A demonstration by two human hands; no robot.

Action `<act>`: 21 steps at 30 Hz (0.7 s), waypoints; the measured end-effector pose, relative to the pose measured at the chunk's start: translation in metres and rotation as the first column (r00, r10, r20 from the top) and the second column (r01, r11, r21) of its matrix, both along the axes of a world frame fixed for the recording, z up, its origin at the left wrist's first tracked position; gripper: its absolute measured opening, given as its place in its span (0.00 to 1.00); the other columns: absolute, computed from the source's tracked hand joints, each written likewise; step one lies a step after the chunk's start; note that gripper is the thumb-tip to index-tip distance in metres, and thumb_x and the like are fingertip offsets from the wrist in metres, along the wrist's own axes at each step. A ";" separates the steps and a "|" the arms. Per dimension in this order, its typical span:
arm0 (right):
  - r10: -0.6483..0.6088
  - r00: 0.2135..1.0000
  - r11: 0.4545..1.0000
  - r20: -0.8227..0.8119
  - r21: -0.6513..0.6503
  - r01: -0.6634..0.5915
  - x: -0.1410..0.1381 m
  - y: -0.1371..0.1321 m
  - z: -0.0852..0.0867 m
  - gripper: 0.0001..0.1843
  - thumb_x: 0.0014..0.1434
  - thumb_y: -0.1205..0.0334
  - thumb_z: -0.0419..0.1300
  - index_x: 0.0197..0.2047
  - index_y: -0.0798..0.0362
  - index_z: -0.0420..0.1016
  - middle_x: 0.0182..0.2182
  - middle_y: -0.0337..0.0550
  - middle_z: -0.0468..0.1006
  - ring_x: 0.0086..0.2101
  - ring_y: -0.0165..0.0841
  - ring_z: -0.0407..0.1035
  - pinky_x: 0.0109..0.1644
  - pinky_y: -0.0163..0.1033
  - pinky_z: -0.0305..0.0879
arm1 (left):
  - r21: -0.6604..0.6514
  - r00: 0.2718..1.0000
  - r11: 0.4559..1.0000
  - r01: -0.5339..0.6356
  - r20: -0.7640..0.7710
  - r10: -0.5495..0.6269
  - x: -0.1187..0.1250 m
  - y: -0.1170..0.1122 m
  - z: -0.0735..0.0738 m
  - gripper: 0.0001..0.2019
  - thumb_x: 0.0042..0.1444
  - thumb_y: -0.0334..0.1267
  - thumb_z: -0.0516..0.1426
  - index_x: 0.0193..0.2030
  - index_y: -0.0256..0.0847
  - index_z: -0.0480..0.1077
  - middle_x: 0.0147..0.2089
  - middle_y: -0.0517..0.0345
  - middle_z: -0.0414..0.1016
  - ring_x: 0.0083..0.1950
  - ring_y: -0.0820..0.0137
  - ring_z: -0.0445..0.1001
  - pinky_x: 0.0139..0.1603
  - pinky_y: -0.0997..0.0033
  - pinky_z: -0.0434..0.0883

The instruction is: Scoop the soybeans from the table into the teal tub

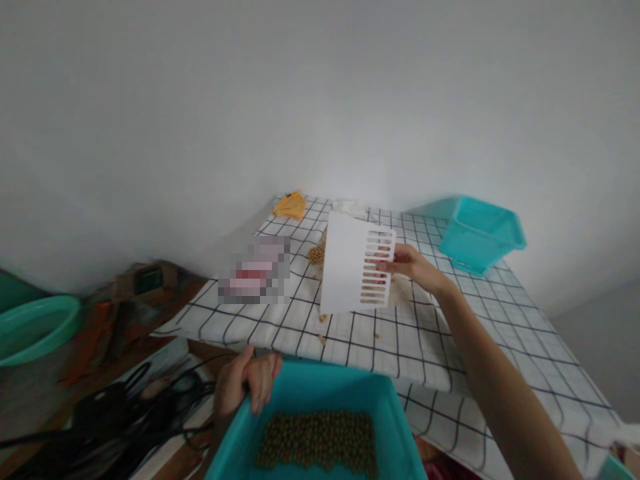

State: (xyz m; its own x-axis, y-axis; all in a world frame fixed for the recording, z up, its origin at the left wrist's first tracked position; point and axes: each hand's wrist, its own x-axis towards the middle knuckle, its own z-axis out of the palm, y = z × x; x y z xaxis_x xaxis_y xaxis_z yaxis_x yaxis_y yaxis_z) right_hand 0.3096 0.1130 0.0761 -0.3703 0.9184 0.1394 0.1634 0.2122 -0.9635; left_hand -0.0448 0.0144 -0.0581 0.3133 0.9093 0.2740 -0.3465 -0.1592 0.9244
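My right hand [405,263] pinches the slotted edge of a flat white plastic panel [344,263], held up over the table. A row of parallel slots runs along the panel's right side, and fingers show through some of them. Below, my left hand [250,379] is wrapped over the left rim of a teal plastic bin [334,380] at the table's front edge. Many small round brownish-green beans or beads [317,440] cover the bin's bottom. Partly hidden behind the panel is a heap of tan beans or beads [317,254], with a few loose ones nearby.
A white checked cloth [285,320] covers the table. An empty-looking teal basket [480,233] stands at right, a yellow bag [291,205] at the back left. A pixelated pinkish item [255,270] lies left. Black cables [150,407] and a green basin [37,330] are lower left.
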 end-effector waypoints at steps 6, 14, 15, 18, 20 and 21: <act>0.160 0.987 0.985 0.014 -0.067 -0.158 -0.005 -0.006 0.003 0.12 0.53 0.58 0.73 0.41 0.50 0.85 0.39 0.41 0.87 0.38 0.36 0.80 0.48 0.43 0.77 | 0.010 0.998 0.999 0.052 0.041 -0.052 -0.001 0.002 -0.001 0.38 0.73 0.49 0.44 0.09 0.42 0.63 0.08 0.60 0.65 0.14 0.72 0.63 0.35 0.61 0.64; -0.036 0.993 0.999 -0.112 0.018 0.039 0.013 -0.003 0.003 0.13 0.53 0.56 0.72 0.41 0.50 0.85 0.43 0.44 0.86 0.43 0.40 0.80 0.53 0.48 0.75 | -0.119 0.995 0.993 -0.017 0.093 0.028 0.006 -0.006 0.008 0.38 0.74 0.43 0.42 0.09 0.44 0.68 0.10 0.59 0.67 0.16 0.70 0.64 0.38 0.59 0.64; -0.036 0.995 0.999 -0.093 0.014 0.038 0.017 -0.002 0.004 0.13 0.53 0.56 0.72 0.42 0.50 0.85 0.43 0.44 0.86 0.43 0.40 0.80 0.54 0.48 0.75 | -0.104 0.996 0.995 -0.006 0.088 0.015 0.009 -0.006 0.009 0.38 0.74 0.43 0.42 0.09 0.44 0.67 0.09 0.59 0.67 0.16 0.71 0.64 0.37 0.59 0.63; 0.074 0.997 0.997 -0.011 -0.035 -0.074 0.027 0.000 0.004 0.13 0.54 0.56 0.72 0.42 0.50 0.85 0.42 0.43 0.86 0.42 0.38 0.80 0.54 0.47 0.75 | -0.036 0.997 0.999 0.031 0.070 -0.029 0.019 -0.007 0.009 0.38 0.74 0.46 0.43 0.08 0.43 0.62 0.08 0.60 0.64 0.14 0.72 0.62 0.34 0.59 0.62; 0.182 0.982 0.980 0.052 -0.085 -0.178 0.031 0.001 0.004 0.13 0.54 0.56 0.72 0.42 0.51 0.86 0.40 0.42 0.86 0.40 0.36 0.80 0.51 0.44 0.76 | -0.025 0.997 0.999 0.041 0.068 -0.039 0.026 -0.009 0.007 0.38 0.74 0.47 0.42 0.08 0.42 0.59 0.07 0.60 0.61 0.13 0.73 0.61 0.33 0.58 0.62; 0.225 0.971 0.970 0.079 -0.114 -0.216 0.032 0.002 0.004 0.13 0.54 0.56 0.72 0.42 0.52 0.86 0.39 0.41 0.86 0.38 0.35 0.80 0.49 0.43 0.77 | -0.029 0.997 0.999 0.043 0.069 -0.041 0.030 -0.011 0.006 0.38 0.74 0.46 0.41 0.08 0.42 0.57 0.07 0.60 0.61 0.13 0.73 0.60 0.32 0.58 0.61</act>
